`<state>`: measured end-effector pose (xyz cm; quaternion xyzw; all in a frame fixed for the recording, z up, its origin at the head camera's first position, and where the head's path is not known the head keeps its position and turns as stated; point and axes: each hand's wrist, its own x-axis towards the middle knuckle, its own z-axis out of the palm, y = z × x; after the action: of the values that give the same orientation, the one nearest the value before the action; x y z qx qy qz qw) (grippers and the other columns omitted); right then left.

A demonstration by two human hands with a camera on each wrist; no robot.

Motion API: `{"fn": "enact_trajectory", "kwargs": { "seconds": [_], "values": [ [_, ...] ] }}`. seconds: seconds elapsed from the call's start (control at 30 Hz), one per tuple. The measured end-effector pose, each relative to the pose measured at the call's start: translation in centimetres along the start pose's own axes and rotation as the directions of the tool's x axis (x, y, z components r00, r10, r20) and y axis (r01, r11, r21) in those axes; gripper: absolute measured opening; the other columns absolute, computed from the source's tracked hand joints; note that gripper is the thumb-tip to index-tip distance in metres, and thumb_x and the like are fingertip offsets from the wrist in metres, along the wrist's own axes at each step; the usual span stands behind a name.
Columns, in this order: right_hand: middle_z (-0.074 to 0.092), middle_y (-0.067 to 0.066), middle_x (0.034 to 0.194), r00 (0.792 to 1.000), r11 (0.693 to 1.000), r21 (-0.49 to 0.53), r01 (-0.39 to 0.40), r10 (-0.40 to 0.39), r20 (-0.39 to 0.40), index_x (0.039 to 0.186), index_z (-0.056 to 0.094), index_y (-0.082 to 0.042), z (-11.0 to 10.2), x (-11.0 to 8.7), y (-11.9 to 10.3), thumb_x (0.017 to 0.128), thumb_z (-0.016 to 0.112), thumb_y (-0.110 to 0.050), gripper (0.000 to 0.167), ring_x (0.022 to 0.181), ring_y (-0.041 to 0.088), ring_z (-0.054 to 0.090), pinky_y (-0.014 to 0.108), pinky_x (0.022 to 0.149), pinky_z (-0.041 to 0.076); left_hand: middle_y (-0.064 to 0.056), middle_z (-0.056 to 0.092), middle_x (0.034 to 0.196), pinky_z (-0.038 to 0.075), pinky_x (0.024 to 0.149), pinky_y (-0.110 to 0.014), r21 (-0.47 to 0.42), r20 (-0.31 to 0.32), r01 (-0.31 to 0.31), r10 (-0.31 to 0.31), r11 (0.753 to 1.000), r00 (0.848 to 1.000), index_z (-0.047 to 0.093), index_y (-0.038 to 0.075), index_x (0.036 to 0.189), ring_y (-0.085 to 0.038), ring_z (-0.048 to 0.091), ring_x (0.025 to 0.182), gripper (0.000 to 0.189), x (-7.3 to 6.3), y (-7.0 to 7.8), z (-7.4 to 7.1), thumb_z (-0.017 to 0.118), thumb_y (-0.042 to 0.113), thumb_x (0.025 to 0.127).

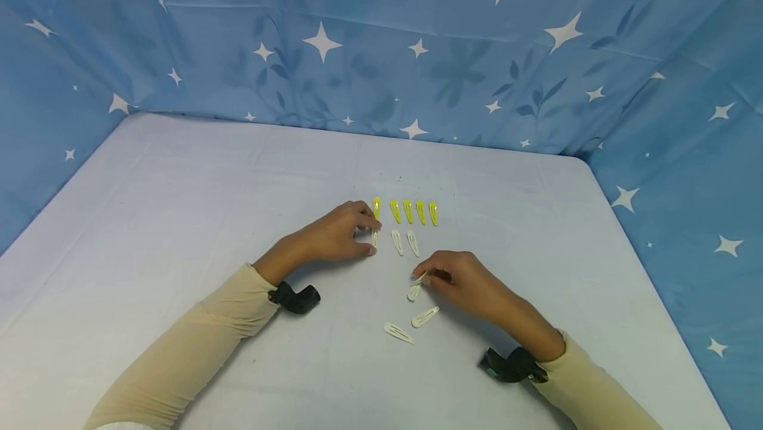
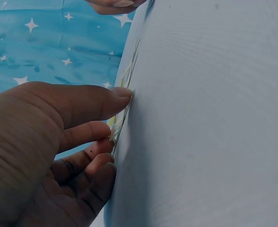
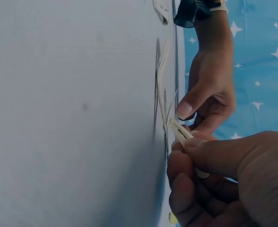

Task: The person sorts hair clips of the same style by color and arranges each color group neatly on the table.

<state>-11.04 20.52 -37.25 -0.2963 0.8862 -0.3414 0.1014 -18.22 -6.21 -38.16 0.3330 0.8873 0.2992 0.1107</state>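
In the head view my left hand (image 1: 340,234) spans a white snap hair clip (image 1: 374,238) on the table, index fingertip at its upper end and thumb at its lower end. Just above that clip is a yellow hair clip (image 1: 376,207). Two more white hair clips (image 1: 397,242) lie to its right. My right hand (image 1: 467,281) pinches another white hair clip (image 3: 180,132) between thumb and fingers, seen closely in the right wrist view. Beneath its fingertips a white clip (image 1: 414,293) lies on the table.
Several yellow hair clips (image 1: 420,212) form an upright row above the white ones. Nearer the front lie two loose white clips, one angled (image 1: 425,317) and one sloping the other way (image 1: 398,333). A white cloth covers the table (image 1: 208,171); a blue starry curtain (image 1: 369,85) hangs behind.
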Motion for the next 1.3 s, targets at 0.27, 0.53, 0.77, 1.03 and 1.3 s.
{"fn": "enact_trajectory", "kwargs": {
  "seconds": [0.27, 0.53, 0.77, 1.03, 1.3],
  "values": [
    [0.068, -0.003, 0.094, 0.997, 0.981, -0.183, 0.071, -0.064, 0.048, 0.102, 0.072, -0.009, -0.3, 0.0, -0.3, 0.087, 0.071, -0.002, 0.016, 0.079, 0.006, 0.056, 0.025, 0.071, 0.050, -0.006, 0.056, 0.115, 0.044, 0.086, -0.032, -0.009, -0.002, -0.005, 0.005, 1.000, 1.000, 0.068, 0.004, 0.122, -0.017, 0.050, 0.101, 0.042, 0.0, 0.0, -0.1, 0.077, 0.017, 0.083],
    [0.063, -0.007, 0.089, 0.996, 0.995, -0.061, 0.083, -0.080, 0.051, 0.110, 0.072, -0.005, -0.8, -0.1, -0.2, 0.087, 0.072, -0.004, 0.023, 0.070, 0.006, 0.051, 0.022, 0.061, 0.045, -0.005, 0.056, 0.114, 0.044, 0.086, -0.031, -0.008, 0.003, -0.008, 0.008, 1.000, 1.000, 0.068, 0.005, 0.122, -0.017, 0.050, 0.100, 0.042, 0.0, 0.0, 0.0, 0.077, 0.018, 0.083],
    [0.063, -0.004, 0.089, 0.996, 0.996, 0.020, 0.088, -0.088, -0.009, 0.117, 0.071, -0.005, -1.1, -0.2, 0.1, 0.093, 0.066, -0.007, 0.025, 0.070, 0.009, 0.050, 0.024, 0.061, 0.043, -0.005, 0.056, 0.115, 0.044, 0.087, -0.032, -0.002, 0.007, 0.000, 0.000, 1.000, 1.000, 0.068, 0.006, 0.122, -0.017, 0.050, 0.101, 0.042, 0.0, 0.0, -0.1, 0.077, 0.019, 0.083],
    [0.062, -0.005, 0.090, 0.990, 0.994, 0.072, 0.082, -0.073, -0.120, 0.103, 0.076, -0.009, -1.5, 0.0, 0.7, 0.090, 0.067, 0.001, 0.018, 0.073, 0.013, 0.053, 0.024, 0.061, 0.044, -0.006, 0.056, 0.115, 0.044, 0.087, -0.032, -0.007, 0.004, -0.015, 0.015, 1.000, 1.000, 0.068, 0.005, 0.122, -0.017, 0.050, 0.101, 0.042, 0.0, -0.1, -0.1, 0.077, 0.017, 0.083],
    [0.062, 0.002, 0.079, 0.975, 0.971, 0.213, -0.108, 0.145, -0.171, 0.098, 0.068, -0.004, -1.6, 0.7, 1.0, 0.085, 0.075, -0.005, 0.015, 0.066, 0.018, 0.057, 0.026, 0.058, 0.049, -0.006, 0.056, 0.116, 0.044, 0.086, -0.031, -0.010, 0.009, -0.007, 0.007, 1.000, 1.000, 0.068, 0.005, 0.122, -0.016, 0.051, 0.101, 0.042, 0.0, 0.0, -0.2, 0.078, 0.017, 0.083]
  ]
}}
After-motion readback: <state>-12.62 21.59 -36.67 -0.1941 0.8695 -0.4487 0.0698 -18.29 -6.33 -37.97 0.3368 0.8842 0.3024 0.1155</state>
